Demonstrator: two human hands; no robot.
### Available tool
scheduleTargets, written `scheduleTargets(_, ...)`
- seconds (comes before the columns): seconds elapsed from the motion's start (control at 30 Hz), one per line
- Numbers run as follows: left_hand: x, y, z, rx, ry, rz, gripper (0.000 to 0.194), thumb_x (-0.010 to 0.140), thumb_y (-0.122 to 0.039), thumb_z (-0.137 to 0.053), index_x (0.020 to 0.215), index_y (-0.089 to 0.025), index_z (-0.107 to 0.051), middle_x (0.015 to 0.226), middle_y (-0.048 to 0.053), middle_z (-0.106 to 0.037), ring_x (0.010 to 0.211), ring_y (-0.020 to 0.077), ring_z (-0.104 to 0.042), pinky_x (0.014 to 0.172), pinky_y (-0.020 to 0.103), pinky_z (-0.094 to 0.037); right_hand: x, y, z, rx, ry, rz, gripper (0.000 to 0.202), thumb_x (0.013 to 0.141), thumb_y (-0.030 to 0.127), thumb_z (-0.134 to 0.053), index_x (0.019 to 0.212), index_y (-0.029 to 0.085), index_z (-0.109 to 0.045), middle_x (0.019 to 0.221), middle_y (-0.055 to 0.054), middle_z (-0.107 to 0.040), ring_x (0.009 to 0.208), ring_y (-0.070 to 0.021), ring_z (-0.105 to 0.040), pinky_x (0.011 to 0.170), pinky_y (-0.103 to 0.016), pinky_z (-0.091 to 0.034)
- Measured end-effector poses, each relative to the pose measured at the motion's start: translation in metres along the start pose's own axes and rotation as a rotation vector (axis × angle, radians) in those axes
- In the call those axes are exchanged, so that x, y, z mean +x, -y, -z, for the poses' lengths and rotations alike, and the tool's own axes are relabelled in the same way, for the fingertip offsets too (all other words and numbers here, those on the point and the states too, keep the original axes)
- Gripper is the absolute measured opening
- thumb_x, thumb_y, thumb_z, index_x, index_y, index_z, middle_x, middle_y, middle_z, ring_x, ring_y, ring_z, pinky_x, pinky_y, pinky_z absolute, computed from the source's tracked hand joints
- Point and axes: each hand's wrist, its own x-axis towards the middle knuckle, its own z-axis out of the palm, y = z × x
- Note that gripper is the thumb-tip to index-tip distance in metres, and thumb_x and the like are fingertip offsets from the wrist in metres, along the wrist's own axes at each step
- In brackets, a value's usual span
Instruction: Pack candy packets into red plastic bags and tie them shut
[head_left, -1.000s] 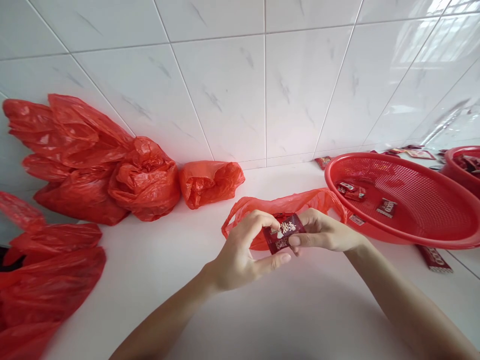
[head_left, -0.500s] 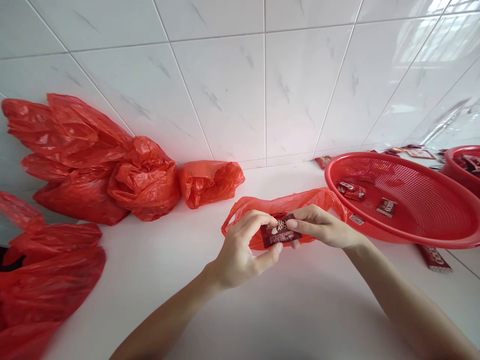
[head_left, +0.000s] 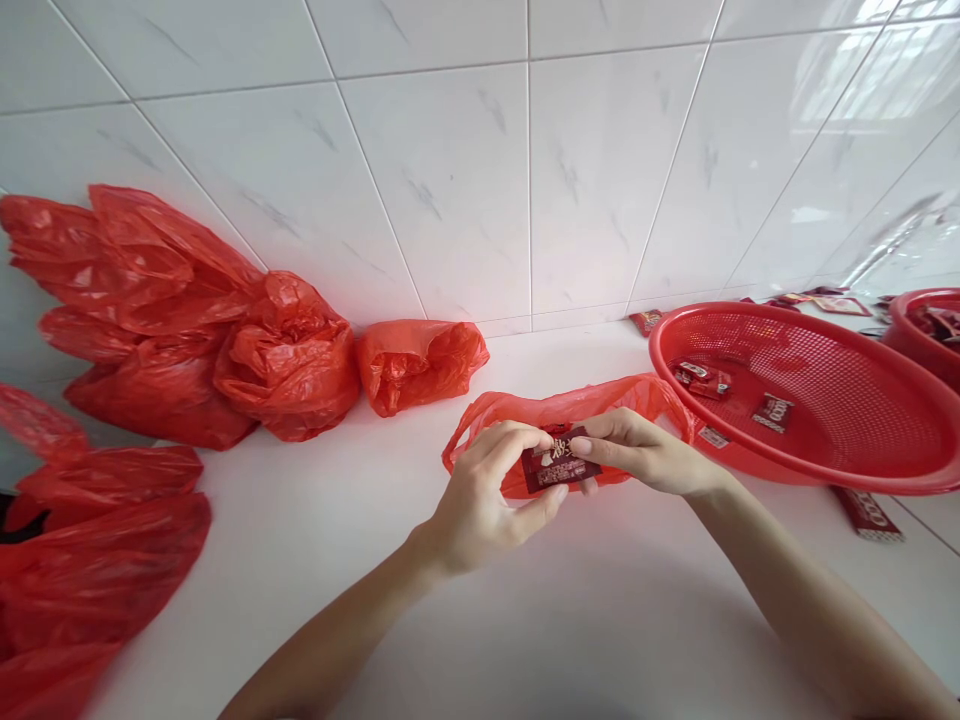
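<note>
Between my two hands is a dark red snack packet (head_left: 559,468) with pale printed characters. My left hand (head_left: 484,495) grips its left side, thumb at the lower edge and fingers at the upper edge. From the right, my right hand (head_left: 641,450) pinches it, thumb on the printed face and the other fingers partly hidden behind. Beneath and behind the packet lies a red plastic bag (head_left: 525,408), spread on the white counter with its handle loop at the left. What is inside that bag is mostly hidden by my hands.
To the right stands a red plastic basket (head_left: 840,400) with several small packets inside. A dark red packet (head_left: 868,512) lies by its front, and another red basket (head_left: 922,335) is beyond. Red bags (head_left: 292,360) line the tiled wall at left; more bags (head_left: 112,570) sit nearer.
The packet has tilted slightly between my fingers, its printed face shifting a little. My hands stay in nearly the same place; the view has moved very slightly.
</note>
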Motion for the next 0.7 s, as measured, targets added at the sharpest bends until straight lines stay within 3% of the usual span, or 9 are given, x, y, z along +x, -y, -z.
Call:
scheduleTargets(0.27, 0.000, 0.000, -0.001, 0.009, -0.007, 0.010, 0.025, 0.080, -0.015, -0.072, 0.104, -0.020, -0.063, 0.096, 0.004, -0.074, 0.091, 0.0187, -0.070, 0.085, 0.031, -0.055, 0.000, 0.000, 0.000, 0.003, 0.002, 0.000, 0.041, 0.100, 0.043, -0.057, 0.074, 0.013, -0.070, 0.067, -0.002, -0.067, 0.066, -0.0135, -0.061, 0.068, -0.027, -0.051)
scheduleTargets(0.4, 0.002, -0.003, 0.002, -0.081, 0.045, 0.147, 0.023, 0.080, -0.020, -0.073, 0.101, -0.021, -0.064, 0.097, 0.004, -0.075, 0.093, 0.0219, -0.069, 0.090, 0.036, -0.051, 0.001, 0.001, 0.000, 0.002, 0.003, 0.008, 0.042, 0.100, 0.044, -0.057, 0.073, 0.014, -0.069, 0.069, -0.003, -0.067, 0.066, -0.0133, -0.062, 0.068, -0.027, -0.051)
scheduleTargets(0.47, 0.004, -0.004, 0.004, -0.295, 0.131, 0.334, 0.020, 0.082, -0.024, -0.072, 0.100, -0.021, -0.065, 0.098, 0.004, -0.075, 0.094, 0.0219, -0.068, 0.091, 0.036, -0.050, 0.000, 0.001, -0.001, 0.001, -0.010, 0.010, 0.043, 0.100, 0.046, -0.056, 0.074, 0.014, -0.070, 0.068, -0.003, -0.067, 0.067, -0.0144, -0.063, 0.070, -0.028, -0.052)
scheduleTargets(0.57, 0.008, -0.001, 0.004, -0.829, 0.244, 0.647, 0.016, 0.086, -0.032, -0.070, 0.093, -0.020, -0.063, 0.100, 0.005, -0.075, 0.096, 0.0206, -0.068, 0.090, 0.034, -0.050, 0.000, 0.001, -0.002, 0.013, -0.095, 0.051, 0.045, 0.100, 0.050, -0.054, 0.077, 0.015, -0.070, 0.066, -0.004, -0.067, 0.068, -0.0160, -0.064, 0.072, -0.032, -0.053)
scheduleTargets(0.7, 0.010, 0.005, -0.001, -1.314, 0.275, 0.820, 0.028, 0.088, -0.043, -0.067, 0.097, -0.016, -0.066, 0.095, 0.010, -0.075, 0.090, 0.0207, -0.070, 0.085, 0.031, -0.050, -0.001, 0.000, -0.002, 0.047, -0.305, 0.101, 0.033, 0.091, 0.046, -0.070, 0.078, 0.016, -0.066, 0.062, 0.001, -0.060, 0.055, -0.0112, -0.053, 0.056, -0.026, -0.045)
